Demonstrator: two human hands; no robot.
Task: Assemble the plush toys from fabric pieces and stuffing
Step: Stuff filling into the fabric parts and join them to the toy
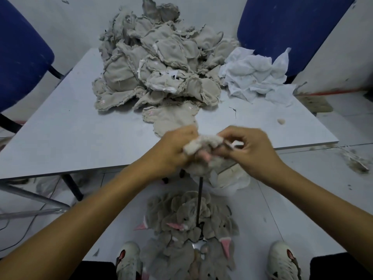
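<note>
Hands meet just past the near edge of the pale grey table (pixel 80 126), both closed on one small grey-beige plush fabric piece with a pink patch (pixel 201 147). The left hand (pixel 173 146) bunches its fluffy end in a fist; the right hand (pixel 248 146) pinches the other end between thumb and fingertips, fingers curled narrow. The piece hangs in the air between them, blurred, above a thin black upright rod (pixel 199 201). At the table's far end sits a big heap of flat grey-beige fabric shells with frayed edges (pixel 155 63), and just right of that heap lies a crumpled white fabric bundle (pixel 256 77). On the floor below the near edge of the table, between the person's white sneakers (pixel 128 259), lies a pile of grey plush pieces with pink ears (pixel 189 235).
</note>
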